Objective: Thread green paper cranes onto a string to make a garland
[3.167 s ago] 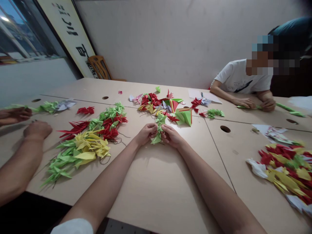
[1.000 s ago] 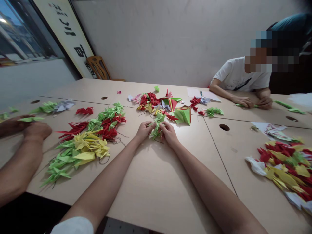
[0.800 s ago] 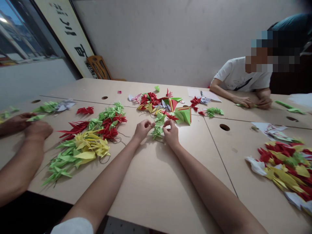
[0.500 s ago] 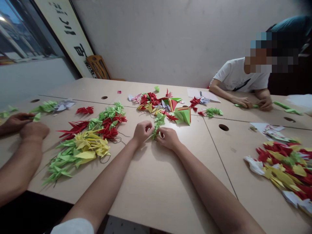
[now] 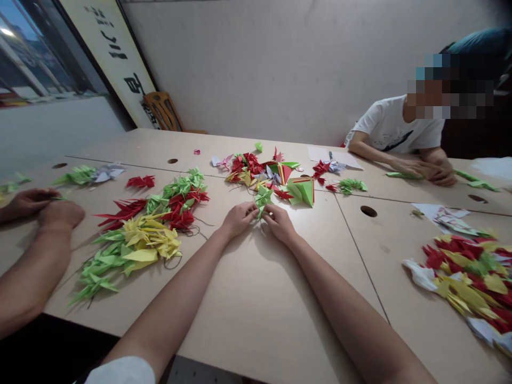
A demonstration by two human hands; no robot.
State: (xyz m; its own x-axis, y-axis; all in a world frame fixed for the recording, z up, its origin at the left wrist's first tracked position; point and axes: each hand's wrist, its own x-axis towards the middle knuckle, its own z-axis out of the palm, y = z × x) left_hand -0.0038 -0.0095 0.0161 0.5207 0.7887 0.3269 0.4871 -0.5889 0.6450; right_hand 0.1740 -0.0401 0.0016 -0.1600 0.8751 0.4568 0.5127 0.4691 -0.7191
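My left hand (image 5: 240, 218) and my right hand (image 5: 279, 221) meet just above the table, fingertips nearly touching. Both pinch the near end of a green folded-paper crane (image 5: 263, 197), whose far part shows beyond the fingers. A thin dark thread seems to hang by the fingertips. Just past it lie a heap of red paper cranes (image 5: 247, 166) and a stack of green and red paper sheets (image 5: 302, 191). Left of my left hand is a large pile of yellow (image 5: 148, 237), green (image 5: 106, 264) and red cranes, with dark string loops at its edge.
On the far right spreads another mixed crane pile (image 5: 476, 277). Across the table a person in a white shirt (image 5: 416, 125) handles green paper. At the left edge another person's hands (image 5: 60, 213) hold something small and green. Cable holes (image 5: 368, 211) dot the tabletop.
My fingers have closed in around the crane's near end, and my left hand has shifted slightly right and nearer. The hands of the person across have drawn together.
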